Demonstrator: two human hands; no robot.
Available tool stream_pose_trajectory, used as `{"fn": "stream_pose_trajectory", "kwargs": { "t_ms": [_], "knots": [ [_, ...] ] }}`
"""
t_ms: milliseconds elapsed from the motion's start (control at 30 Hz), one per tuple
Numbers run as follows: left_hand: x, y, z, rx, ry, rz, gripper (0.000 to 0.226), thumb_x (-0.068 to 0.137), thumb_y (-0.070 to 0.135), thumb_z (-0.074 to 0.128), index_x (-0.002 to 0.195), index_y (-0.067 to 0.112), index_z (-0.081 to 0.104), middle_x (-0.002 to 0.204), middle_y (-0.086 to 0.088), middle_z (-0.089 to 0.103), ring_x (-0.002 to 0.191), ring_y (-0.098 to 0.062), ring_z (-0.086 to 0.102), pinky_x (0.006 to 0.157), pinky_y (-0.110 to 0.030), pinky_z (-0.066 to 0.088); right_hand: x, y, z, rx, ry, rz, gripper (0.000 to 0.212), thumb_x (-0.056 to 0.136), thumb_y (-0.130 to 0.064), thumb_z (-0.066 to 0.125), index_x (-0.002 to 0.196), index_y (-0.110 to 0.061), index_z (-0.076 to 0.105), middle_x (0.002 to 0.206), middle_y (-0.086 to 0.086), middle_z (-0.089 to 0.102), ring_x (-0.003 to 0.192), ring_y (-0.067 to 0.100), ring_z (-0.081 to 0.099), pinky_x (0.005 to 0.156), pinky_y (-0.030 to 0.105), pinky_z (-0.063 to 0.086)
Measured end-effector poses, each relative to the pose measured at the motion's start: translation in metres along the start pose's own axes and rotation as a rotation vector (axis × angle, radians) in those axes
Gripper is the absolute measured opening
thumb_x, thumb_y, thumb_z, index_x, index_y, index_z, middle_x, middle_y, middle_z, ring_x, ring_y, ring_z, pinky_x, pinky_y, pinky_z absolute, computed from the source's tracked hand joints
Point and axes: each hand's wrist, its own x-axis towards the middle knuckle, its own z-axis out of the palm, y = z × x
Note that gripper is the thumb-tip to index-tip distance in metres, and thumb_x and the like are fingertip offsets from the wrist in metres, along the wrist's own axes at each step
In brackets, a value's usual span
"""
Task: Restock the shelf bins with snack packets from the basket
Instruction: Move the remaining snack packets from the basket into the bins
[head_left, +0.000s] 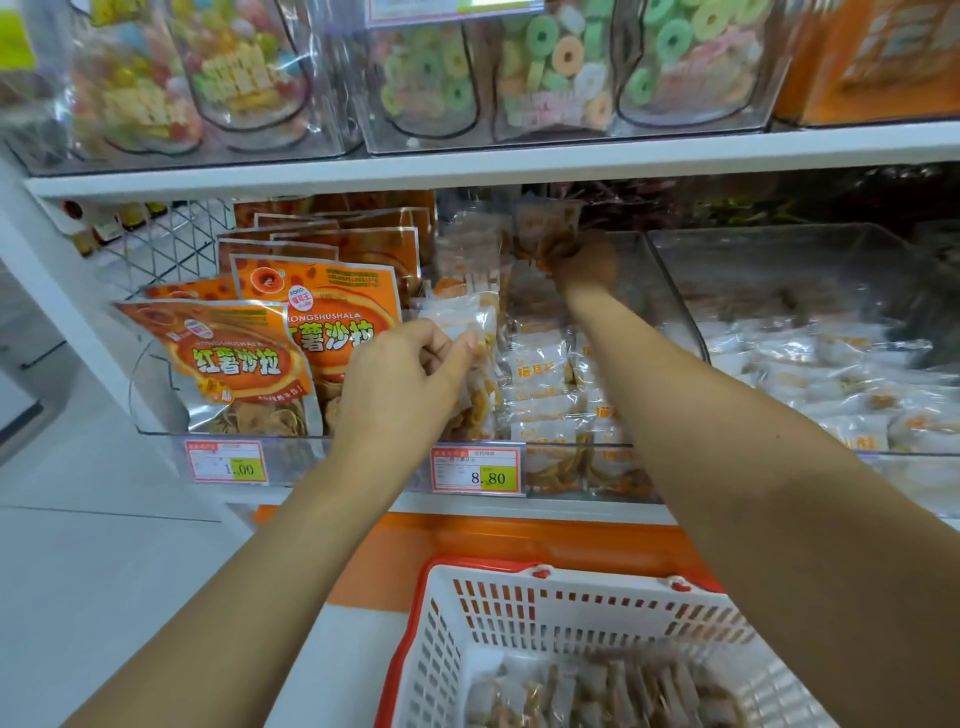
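White shop shelving (467, 166), two tiers in view. Top tier has clear tubs of mixed gummies (208, 78), then ring gummies (545, 62), then an orange box (872, 57) far right; the writing up there is unreadable.

Lower tier, left: a clear bin of orange packets (234, 358). The print reads "ONGSHUSHALA" with 红薯沙拉 and a "FOOD" badge. The price tag (227, 461) under it reads 1.00.

My left hand (400, 384) is at the front of the middle bin (670, 291). Its fingers are curled, with thumb and forefinger pinching the top of a small clear snack packet (480, 374) that has brown crisps inside. The second tag (475, 470) below reads 8.80. The middle bin holds small white-and-orange packets, their characters too small to read.

My right hand (584, 265) reaches into the back of that bin, fingers closed round what looks like a second packet (548, 228). It is blurred, so I'm not certain.

The right bin (779, 249) holds white packets (831, 374), well apart from both hands.

Bottom of view: a white basket (519, 613) with a red rim, below the shelf, with loose packets (613, 691) lying in it.
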Motion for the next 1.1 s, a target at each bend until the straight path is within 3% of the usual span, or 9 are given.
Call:
{"fn": "stream_pose_trajectory", "kwargs": {
  "t_ms": [100,233,300,467,567,700,800,933,1100],
  "knots": [
    [-0.006,0.001,-0.003,-0.002,-0.003,0.028,0.032,0.092,0.035,0.058,0.066,0.015,0.06,0.057,0.006,0.055,0.057,-0.008,0.05,0.056,-0.027,0.04,-0.013,-0.006,-0.008,-0.16,-0.054,-0.03,0.025,0.095,-0.018,0.052,0.113,-0.006,0.065,0.114,0.012,0.067,0.106,0.026,0.063,0.077,0.027,0.047],
    [-0.021,0.004,-0.01,-0.015,-0.002,0.066,0.022,0.092,0.03,0.059,0.075,0.017,0.062,0.062,0.014,0.058,0.064,-0.002,0.056,0.058,-0.018,0.042,-0.044,-0.015,-0.029,-0.29,-0.133,-0.135,0.028,0.097,-0.011,0.043,0.117,-0.003,0.061,0.122,0.016,0.06,0.112,0.029,0.058,0.08,0.026,0.042],
    [-0.031,0.001,-0.013,-0.025,-0.01,0.093,0.014,0.092,0.027,0.061,0.084,0.017,0.065,0.073,0.012,0.065,0.07,-0.002,0.06,0.065,-0.024,0.048,-0.068,-0.019,-0.048,-0.258,-0.155,-0.156,0.029,0.097,-0.014,0.044,0.117,0.0,0.06,0.12,0.017,0.06,0.11,0.03,0.057,0.083,0.027,0.044],
    [-0.061,-0.011,-0.025,0.013,-0.062,0.144,0.015,0.092,0.014,0.059,0.105,0.012,0.067,0.097,0.008,0.064,0.087,-0.002,0.058,0.075,-0.007,0.044,-0.169,-0.009,-0.099,0.021,-0.121,-0.374,0.031,0.097,-0.03,0.051,0.077,-0.008,0.057,0.07,0.003,0.056,0.067,0.016,0.051,0.053,0.018,0.033],
    [-0.085,-0.022,-0.031,0.083,-0.132,0.11,0.011,0.093,0.018,0.058,0.095,0.013,0.067,0.09,0.008,0.065,0.081,-0.007,0.06,0.072,-0.019,0.047,-0.234,0.014,-0.11,0.063,-0.24,-0.487,0.037,0.095,-0.031,0.055,0.063,-0.015,0.045,0.056,-0.004,0.041,0.053,0.006,0.037,0.051,0.016,0.03],
    [-0.119,-0.045,-0.031,0.349,-0.538,-0.051,0.02,0.095,0.025,0.053,0.077,0.018,0.058,0.068,0.007,0.057,0.065,-0.012,0.054,0.054,-0.02,0.037,-0.295,0.07,-0.083,-0.052,-0.596,-0.462,0.036,0.094,-0.035,0.057,0.064,-0.016,0.049,0.053,-0.009,0.04,0.05,0.005,0.036,0.05,0.017,0.029],
    [-0.142,-0.074,-0.026,0.546,-0.85,-0.11,0.03,0.097,0.023,0.047,0.069,0.017,0.053,0.069,0.003,0.053,0.066,-0.015,0.05,0.057,-0.026,0.035,-0.323,0.126,-0.043,-0.27,-0.873,-0.395,0.026,0.094,-0.035,0.057,0.079,-0.014,0.061,0.071,-0.006,0.057,0.066,0.007,0.051,0.061,0.019,0.041],
    [-0.16,-0.111,-0.019,0.65,-1.107,-0.281,0.038,0.101,0.023,0.039,0.063,0.015,0.041,0.073,-0.001,0.047,0.072,-0.017,0.048,0.063,-0.025,0.038,-0.343,0.196,0.003,-0.552,-1.087,-0.338,0.033,0.091,-0.024,0.056,0.123,-0.014,0.058,0.125,0.001,0.057,0.116,0.018,0.052,0.102,0.032,0.041],
    [-0.167,-0.122,0.001,0.602,-1.242,-0.317,0.039,0.101,0.013,0.034,0.065,0.006,0.045,0.067,0.001,0.037,0.063,-0.012,0.039,0.058,-0.019,0.033,-0.355,0.225,0.033,-0.71,-1.185,-0.509,0.045,0.092,-0.005,0.048,0.137,-0.007,0.044,0.138,0.008,0.047,0.129,0.025,0.044,0.105,0.032,0.037]
  ]
}}
